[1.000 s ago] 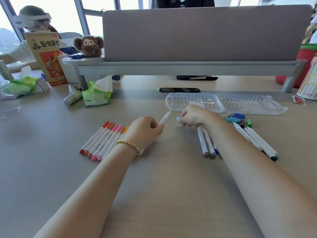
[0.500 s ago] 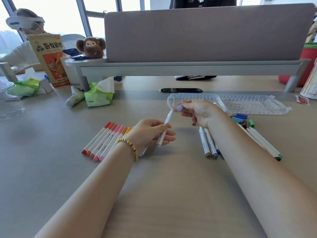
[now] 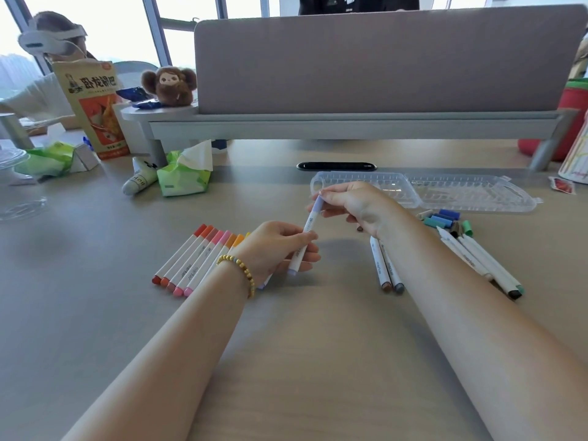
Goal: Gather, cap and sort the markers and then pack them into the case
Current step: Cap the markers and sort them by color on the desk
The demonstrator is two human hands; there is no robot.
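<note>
1. The left hand (image 3: 273, 246) is gripping the lower barrel of a white marker (image 3: 304, 240) between thumb and curled fingers, holding it tilted above the table (image 3: 302, 361), its lavender end pointing down toward the person.
2. The right hand (image 3: 356, 206) is pinching the lavender cap (image 3: 318, 205) at the marker's upper end with thumb and fingertips; the cap is sitting on the marker, though how fully it is seated cannot be told.
3. A beaded bracelet (image 3: 241, 272) is circling the left wrist.
4. Just left of the left hand, a row of capped markers (image 3: 197, 261) in reds, oranges and pinks is lying side by side on the table, partly hidden behind the hand.
5. Below the right hand, two markers (image 3: 386, 265) with brown and grey ends are lying close together, nearly parallel.
6. Beyond the right forearm, several more white markers (image 3: 483, 262) are lying slanted, and loose caps (image 3: 444, 219) in blue and green are clustering near their upper ends.
7. The clear plastic case (image 3: 445, 192) is lying open behind the right hand, both halves flat on the table.
8. Farther back left, a green tissue pack (image 3: 184, 176), a white tube (image 3: 140, 179) and an orange snack bag (image 3: 95, 106) are standing near a grey desk shelf (image 3: 350, 122), where a brown plush toy (image 3: 170, 85) is sitting.
9. Another person wearing a headset (image 3: 51, 39) is sitting at far left.
</note>
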